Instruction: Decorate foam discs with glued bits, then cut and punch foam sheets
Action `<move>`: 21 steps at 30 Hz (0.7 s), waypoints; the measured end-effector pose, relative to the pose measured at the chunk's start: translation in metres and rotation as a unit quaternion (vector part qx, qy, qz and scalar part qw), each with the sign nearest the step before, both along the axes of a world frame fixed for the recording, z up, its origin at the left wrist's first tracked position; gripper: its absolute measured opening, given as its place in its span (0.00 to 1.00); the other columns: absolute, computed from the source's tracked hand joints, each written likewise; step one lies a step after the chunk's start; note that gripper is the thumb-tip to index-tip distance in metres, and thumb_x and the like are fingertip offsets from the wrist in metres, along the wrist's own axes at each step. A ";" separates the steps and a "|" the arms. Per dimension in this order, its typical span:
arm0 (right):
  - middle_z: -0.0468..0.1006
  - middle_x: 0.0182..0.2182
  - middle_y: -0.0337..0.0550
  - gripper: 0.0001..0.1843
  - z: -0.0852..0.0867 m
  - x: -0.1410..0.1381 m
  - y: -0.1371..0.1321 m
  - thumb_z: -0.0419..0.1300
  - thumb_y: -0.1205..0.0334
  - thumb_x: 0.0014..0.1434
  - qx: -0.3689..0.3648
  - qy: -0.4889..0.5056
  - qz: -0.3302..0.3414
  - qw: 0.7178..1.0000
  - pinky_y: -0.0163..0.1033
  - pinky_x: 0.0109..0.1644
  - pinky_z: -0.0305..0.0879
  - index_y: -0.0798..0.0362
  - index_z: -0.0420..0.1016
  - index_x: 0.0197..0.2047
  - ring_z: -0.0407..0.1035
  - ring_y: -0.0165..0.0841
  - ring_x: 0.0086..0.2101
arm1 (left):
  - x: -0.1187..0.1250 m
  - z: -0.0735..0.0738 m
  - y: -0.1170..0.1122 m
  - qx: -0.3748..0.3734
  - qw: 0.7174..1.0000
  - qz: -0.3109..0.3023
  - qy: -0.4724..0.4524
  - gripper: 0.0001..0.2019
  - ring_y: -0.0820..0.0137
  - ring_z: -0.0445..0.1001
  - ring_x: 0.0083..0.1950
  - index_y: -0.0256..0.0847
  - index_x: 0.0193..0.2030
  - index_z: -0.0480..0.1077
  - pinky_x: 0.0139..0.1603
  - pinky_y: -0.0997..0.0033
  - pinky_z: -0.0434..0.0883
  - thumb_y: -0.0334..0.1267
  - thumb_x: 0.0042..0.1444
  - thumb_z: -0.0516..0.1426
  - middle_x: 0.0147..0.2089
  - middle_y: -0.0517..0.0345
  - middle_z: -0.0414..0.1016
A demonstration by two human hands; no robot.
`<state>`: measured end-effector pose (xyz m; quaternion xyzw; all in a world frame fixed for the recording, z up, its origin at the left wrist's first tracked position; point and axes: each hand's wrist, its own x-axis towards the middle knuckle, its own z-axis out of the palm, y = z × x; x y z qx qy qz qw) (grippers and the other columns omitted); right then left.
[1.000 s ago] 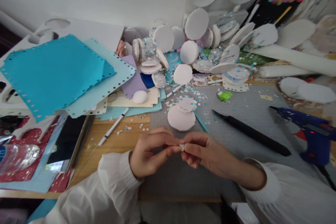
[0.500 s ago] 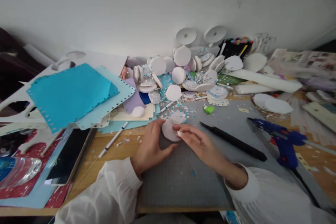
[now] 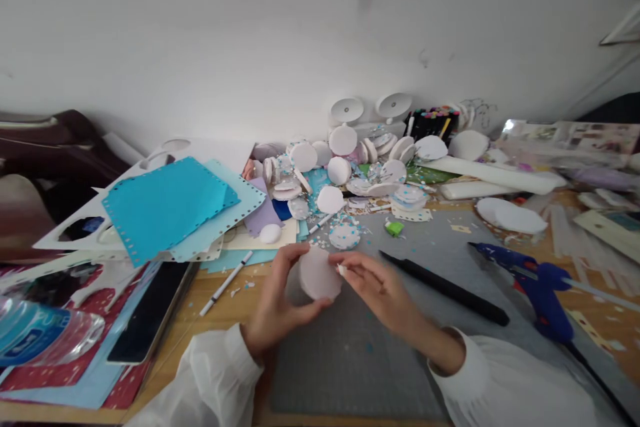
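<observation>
My left hand (image 3: 277, 307) grips a pale pink foam disc (image 3: 319, 275) by its edges and holds it just above the grey cutting mat (image 3: 350, 353). My right hand (image 3: 373, 283) pinches a tiny white piece (image 3: 342, 269) between thumb and forefinger, right at the disc's right edge. Beyond them on the mat lies another disc with blue confetti on it (image 3: 344, 236). Both arms wear white sleeves.
A heap of white discs (image 3: 350, 160) fills the back of the desk. Blue perforated paper sheets (image 3: 170, 207) lie to the left, with a phone (image 3: 150, 310) and a plastic bottle (image 3: 40, 333) below them. A black tool (image 3: 443, 287) and a blue glue gun (image 3: 530, 280) lie to the right.
My hands moved forward from a close pinch near my body. The left hand took the pink disc off the mat and lifted it. The camera tilted up, showing more wall.
</observation>
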<state>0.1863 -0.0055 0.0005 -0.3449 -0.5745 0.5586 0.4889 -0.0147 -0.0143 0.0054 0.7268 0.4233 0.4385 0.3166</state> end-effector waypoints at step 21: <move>0.71 0.58 0.47 0.06 -0.011 -0.001 -0.006 0.53 0.62 0.65 0.181 -0.199 -0.013 0.963 0.47 0.61 0.63 0.48 0.70 0.45 0.64 0.36 0.58 | -0.006 -0.002 0.001 -0.189 0.952 -0.171 -0.167 0.47 0.48 0.55 0.67 0.48 0.67 0.54 0.67 0.46 0.49 0.40 0.41 0.70 0.67 0.44 0.58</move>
